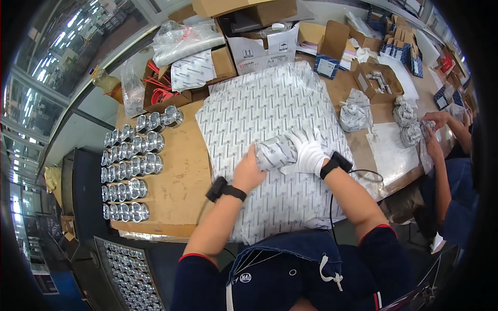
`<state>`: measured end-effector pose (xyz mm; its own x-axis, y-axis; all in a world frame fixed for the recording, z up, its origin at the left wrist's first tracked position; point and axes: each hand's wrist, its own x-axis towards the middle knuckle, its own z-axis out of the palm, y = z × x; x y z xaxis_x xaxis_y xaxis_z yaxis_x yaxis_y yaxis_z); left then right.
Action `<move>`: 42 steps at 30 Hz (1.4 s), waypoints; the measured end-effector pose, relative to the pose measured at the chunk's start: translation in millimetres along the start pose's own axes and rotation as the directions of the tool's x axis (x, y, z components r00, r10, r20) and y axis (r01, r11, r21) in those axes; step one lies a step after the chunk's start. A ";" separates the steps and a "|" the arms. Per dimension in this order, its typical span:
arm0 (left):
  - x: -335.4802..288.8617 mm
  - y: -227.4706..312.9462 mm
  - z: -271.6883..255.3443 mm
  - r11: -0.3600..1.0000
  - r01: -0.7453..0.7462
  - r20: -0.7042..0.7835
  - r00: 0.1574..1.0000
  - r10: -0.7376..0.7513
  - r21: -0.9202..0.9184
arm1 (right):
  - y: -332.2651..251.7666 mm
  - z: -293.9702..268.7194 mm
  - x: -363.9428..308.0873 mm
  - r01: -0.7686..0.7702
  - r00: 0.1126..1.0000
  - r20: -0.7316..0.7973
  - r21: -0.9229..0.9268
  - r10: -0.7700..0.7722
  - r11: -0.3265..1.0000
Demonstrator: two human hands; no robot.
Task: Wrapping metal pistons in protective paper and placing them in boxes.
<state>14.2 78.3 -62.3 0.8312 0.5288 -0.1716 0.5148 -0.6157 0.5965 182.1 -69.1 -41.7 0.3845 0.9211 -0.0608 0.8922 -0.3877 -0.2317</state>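
Head view: bare left hand (249, 173) and white-gloved right hand (307, 150) grip a paper-wrapped cylinder (275, 153).

Two hands (249, 171) — one parcel (275, 152).

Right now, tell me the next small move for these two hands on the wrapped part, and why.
Probably fold the loose paper end over and press it down. The left hand and the gloved right hand both grip a part half rolled in printed paper, lying on the stack of printed sheets, and its wrap looks unfinished.
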 end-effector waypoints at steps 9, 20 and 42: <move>-29.0 40.9 41.4 0.516 0.043 0.044 0.999 -0.011 -0.855 | -51.8 -19.6 -22.9 -0.005 0.984 0.049 0.970 0.174 -0.241; -45.6 69.8 -25.2 -0.135 0.097 0.059 0.964 0.261 -0.986 | -74.0 -36.0 -55.6 0.215 0.950 -0.136 0.938 0.282 -0.272; -56.5 10.2 36.1 0.566 -0.030 0.166 0.942 0.292 -0.824 | -50.0 1.8 -66.7 0.003 0.996 -0.041 0.898 0.077 0.439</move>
<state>-19.9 21.0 -74.8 0.9681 0.2211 -0.1177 0.0935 0.1170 0.9887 111.3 -111.1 -27.8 0.4617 0.8862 -0.0387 0.1802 -0.1364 -0.9741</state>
